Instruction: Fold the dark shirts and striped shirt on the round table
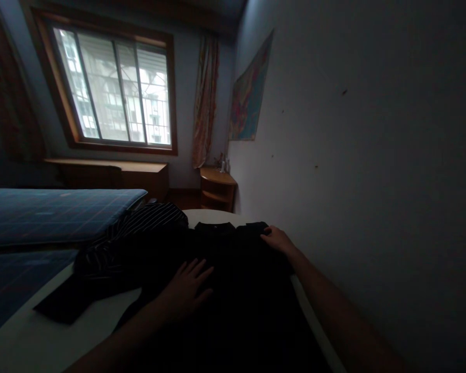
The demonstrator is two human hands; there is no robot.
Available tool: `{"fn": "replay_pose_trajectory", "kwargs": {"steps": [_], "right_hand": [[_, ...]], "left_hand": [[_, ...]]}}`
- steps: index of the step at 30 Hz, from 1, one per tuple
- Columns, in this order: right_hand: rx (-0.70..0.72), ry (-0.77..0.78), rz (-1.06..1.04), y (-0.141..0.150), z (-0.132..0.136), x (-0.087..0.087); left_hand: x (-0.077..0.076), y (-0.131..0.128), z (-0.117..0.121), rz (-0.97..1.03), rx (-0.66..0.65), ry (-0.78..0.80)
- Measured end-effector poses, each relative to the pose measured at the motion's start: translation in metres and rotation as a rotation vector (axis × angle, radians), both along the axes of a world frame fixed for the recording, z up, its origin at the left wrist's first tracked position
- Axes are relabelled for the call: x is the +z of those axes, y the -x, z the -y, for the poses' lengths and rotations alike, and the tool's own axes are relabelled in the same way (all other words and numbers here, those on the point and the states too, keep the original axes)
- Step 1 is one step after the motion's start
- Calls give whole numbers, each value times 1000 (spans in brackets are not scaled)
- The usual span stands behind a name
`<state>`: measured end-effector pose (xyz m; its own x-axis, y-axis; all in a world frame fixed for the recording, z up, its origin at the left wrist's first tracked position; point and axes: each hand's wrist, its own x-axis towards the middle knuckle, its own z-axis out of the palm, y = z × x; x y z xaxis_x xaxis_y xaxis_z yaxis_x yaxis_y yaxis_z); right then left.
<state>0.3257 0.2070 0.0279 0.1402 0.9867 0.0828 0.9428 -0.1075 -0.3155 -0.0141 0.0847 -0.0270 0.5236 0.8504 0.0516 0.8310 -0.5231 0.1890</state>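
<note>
You lean over a black collared garment [241,285] spread on a pale table [97,321], your left hand [186,290] laid over its front with fingers fanned apart. Your right hand [277,241] touches the garment's far right shoulder, though whether the fingertips are pinched on the fabric cannot be told in the dim light. Left of the collar lies a dark striped cloth [151,220], near a blue checked mattress [62,212], below a bright window [112,88]
</note>
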Motion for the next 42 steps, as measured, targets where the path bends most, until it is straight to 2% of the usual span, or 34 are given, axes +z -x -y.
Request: {"fn": "replay_pose_trajectory", "kwargs": {"steps": [3, 7, 10, 12, 16, 18, 20, 24, 27, 29, 32, 38, 42], "right_hand": [[57, 39, 13, -10, 22, 3], [78, 139, 79, -14, 55, 4], [70, 235, 181, -11, 79, 5], [80, 245, 218, -10, 92, 5], [143, 192, 209, -11, 108, 4], [152, 162, 199, -11, 112, 3], [136, 146, 185, -11, 113, 3], [68, 136, 174, -5, 106, 4], [39, 146, 176, 0, 96, 6], [22, 136, 179, 3, 88, 8], [7, 97, 170, 8, 71, 7], [-10, -25, 91, 21, 21, -3], [-24, -51, 52, 27, -10, -11]], "left_hand": [[9, -18, 0, -32, 37, -26], [20, -52, 1, 31, -91, -68], [20, -76, -1, 57, -194, -61], [14, -88, -4, 42, -201, -30], [4, -97, -13, 46, -166, -20], [3, -93, -20, 54, -146, -80], [7, -83, -32, 18, -37, -182], [19, -45, -65, -70, 292, -311], [26, -14, -90, -123, 411, -312], [30, 0, -103, -159, 419, -295], [34, 8, -117, -203, 404, -280], [38, -2, -138, -267, 440, -185], [38, -6, -151, -271, 441, -139]]}}
